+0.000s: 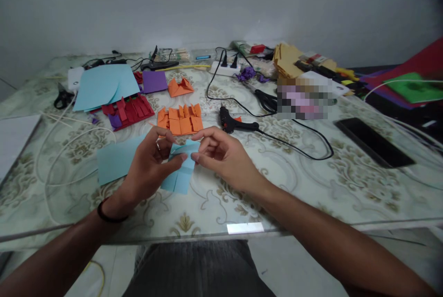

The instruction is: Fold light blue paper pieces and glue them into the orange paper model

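Over the table (311,181), fingers of the left hand (147,160) and right hand (230,158) pinch blue paper (183,178); uneven pulling could tear it or skew its creases.

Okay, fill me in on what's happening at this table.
Someone's left hand and right hand are pinching the upper part of a creased light-blue paper between them. Just beyond the hands lies a folded orange paper piece, with a black glue gun to its right. A flat light-blue sheet lies by the left hand.
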The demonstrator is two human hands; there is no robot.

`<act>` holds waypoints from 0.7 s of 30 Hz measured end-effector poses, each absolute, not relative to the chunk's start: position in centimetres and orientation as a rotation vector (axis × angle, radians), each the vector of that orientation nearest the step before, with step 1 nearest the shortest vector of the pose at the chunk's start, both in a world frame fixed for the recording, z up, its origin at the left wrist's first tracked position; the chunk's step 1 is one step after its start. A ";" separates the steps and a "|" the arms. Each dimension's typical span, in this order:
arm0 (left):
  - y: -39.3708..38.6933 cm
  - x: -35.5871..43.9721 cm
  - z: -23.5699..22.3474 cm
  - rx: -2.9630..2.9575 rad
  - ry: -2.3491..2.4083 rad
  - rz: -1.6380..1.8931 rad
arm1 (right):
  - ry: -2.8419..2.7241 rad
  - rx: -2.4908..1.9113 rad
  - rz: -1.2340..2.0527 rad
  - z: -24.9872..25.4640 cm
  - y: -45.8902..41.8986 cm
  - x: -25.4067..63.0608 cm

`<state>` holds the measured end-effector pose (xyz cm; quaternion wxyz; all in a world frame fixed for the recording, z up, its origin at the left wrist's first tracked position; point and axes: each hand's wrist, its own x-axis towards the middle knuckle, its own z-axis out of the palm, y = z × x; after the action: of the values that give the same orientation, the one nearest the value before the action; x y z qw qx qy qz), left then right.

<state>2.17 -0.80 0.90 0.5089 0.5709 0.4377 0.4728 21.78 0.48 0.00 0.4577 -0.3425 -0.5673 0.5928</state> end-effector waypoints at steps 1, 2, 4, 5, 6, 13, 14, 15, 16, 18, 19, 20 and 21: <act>-0.8 2.1 0.9 1.381 1.043 1.138 | -1.399 -0.840 1.475 0.0 0.5 21.8; -0.8 2.1 0.8 1.401 1.041 1.151 | -1.388 -0.831 1.491 0.0 0.5 21.7; -0.7 2.0 0.7 1.475 1.056 1.210 | -1.347 -0.812 1.515 0.1 0.6 21.7; -0.7 2.0 0.7 1.520 1.069 1.245 | -1.330 -0.807 1.518 0.1 0.6 21.7; -0.6 2.0 0.7 1.562 1.082 1.274 | -1.323 -0.810 1.518 0.1 0.7 21.8; -0.7 1.9 0.4 1.514 1.074 1.250 | -1.337 -0.853 1.523 0.4 0.7 22.2; -0.7 1.9 0.4 1.514 1.076 1.248 | -1.338 -0.837 1.526 0.4 0.6 22.1; -0.7 2.0 0.4 1.521 1.080 1.248 | -1.336 -0.818 1.526 0.3 0.6 22.1; -0.7 2.0 0.4 1.536 1.087 1.248 | -1.334 -0.801 1.523 0.3 0.6 22.1; -0.7 2.1 0.4 1.591 1.108 1.250 | -1.333 -0.790 1.504 0.2 0.7 22.0; -0.7 2.1 0.4 1.622 1.122 1.249 | -1.336 -0.795 1.495 0.1 0.8 22.0; -0.7 2.1 0.5 1.647 1.133 1.243 | -1.340 -0.806 1.485 0.1 0.8 22.1; -0.7 2.0 0.5 1.659 1.136 1.234 | -1.342 -0.819 1.476 0.1 0.9 22.1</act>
<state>2.03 -0.70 0.50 0.3812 0.6502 0.4450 0.4836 22.10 0.87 0.12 0.4730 -0.3346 -0.5482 0.6032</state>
